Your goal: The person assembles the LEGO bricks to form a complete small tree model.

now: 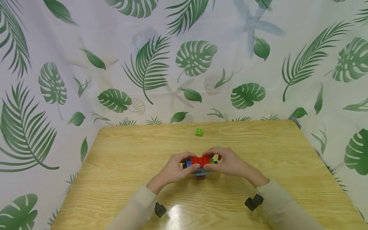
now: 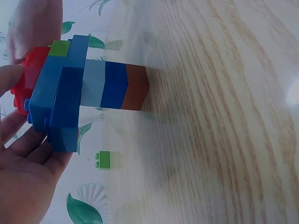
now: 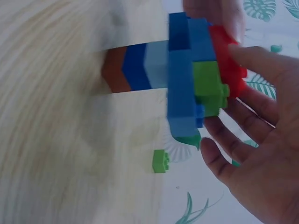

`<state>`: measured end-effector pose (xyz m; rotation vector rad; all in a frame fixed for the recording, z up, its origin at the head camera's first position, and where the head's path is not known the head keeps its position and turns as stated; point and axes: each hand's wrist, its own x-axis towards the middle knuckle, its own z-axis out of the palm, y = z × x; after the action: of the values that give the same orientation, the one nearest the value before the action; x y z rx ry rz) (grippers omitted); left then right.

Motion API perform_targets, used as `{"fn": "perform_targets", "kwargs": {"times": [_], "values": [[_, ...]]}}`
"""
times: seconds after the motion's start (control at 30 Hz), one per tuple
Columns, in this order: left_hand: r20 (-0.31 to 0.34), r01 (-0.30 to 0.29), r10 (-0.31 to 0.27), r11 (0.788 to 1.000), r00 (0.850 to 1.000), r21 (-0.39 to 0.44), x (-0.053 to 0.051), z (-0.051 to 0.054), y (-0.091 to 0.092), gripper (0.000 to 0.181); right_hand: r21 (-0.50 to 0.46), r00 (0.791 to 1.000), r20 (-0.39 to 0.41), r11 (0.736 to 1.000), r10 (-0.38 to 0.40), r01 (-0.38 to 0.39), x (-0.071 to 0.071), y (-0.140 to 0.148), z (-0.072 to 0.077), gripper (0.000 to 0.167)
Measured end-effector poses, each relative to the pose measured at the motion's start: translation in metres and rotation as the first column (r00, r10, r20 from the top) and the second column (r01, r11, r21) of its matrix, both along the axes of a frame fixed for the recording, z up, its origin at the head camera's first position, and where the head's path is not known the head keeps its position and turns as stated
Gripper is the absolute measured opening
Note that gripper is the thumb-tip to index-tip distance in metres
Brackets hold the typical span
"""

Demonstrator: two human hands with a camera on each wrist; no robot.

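A built stack of toy building blocks stands upright on the table between the hands. From the bottom, a brown block (image 2: 136, 87), a dark blue block (image 2: 116, 85) and a pale blue block (image 2: 93, 83) form a narrow column. Across it lies a wider layer of blue blocks (image 2: 67, 100), then another layer with a lime green block (image 3: 206, 84) at its right end. On top sits a red block (image 1: 200, 161). My left hand (image 1: 176, 166) pinches its left part, thumb in front and fingers behind. The right hand (image 1: 230, 162) pinches its right part likewise.
A loose lime green block (image 1: 199, 132) lies near the back edge of the wooden table (image 1: 138, 143), behind the stack. A leaf-patterned cloth (image 1: 161, 108) hangs behind and at the sides of the table. Dark wrist cameras (image 1: 254, 202) jut from both sleeves.
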<state>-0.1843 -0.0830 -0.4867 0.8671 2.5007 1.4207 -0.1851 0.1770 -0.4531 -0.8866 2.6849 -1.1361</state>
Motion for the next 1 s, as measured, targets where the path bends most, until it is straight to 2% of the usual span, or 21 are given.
{"fn": "perform_targets", "kwargs": {"times": [0.2, 0.33, 0.6, 1.0], "values": [[0.015, 0.003, -0.003, 1.0, 1.0, -0.008, 0.0, 0.002, 0.0, 0.034, -0.075, 0.998, 0.019, 0.996, -0.052, 0.054, -0.016, 0.003, 0.012, 0.029], [0.021, 0.004, -0.004, 1.0, 1.0, -0.008, 0.0, 0.003, -0.001, 0.035, -0.101, 0.995, 0.019, 0.99, -0.096, 0.098, -0.033, 0.004, 0.011, 0.028], [0.052, -0.005, 0.006, 1.0, 0.999, -0.01, 0.001, 0.004, -0.002, 0.037, -0.087, 0.985, 0.026, 0.981, -0.172, 0.174, -0.067, -0.001, -0.008, 0.034], [0.058, -0.006, 0.006, 1.0, 0.998, -0.011, 0.001, 0.004, -0.001, 0.036, -0.073, 0.97, 0.068, 0.969, -0.233, 0.238, -0.106, -0.01, -0.033, 0.045]]}}
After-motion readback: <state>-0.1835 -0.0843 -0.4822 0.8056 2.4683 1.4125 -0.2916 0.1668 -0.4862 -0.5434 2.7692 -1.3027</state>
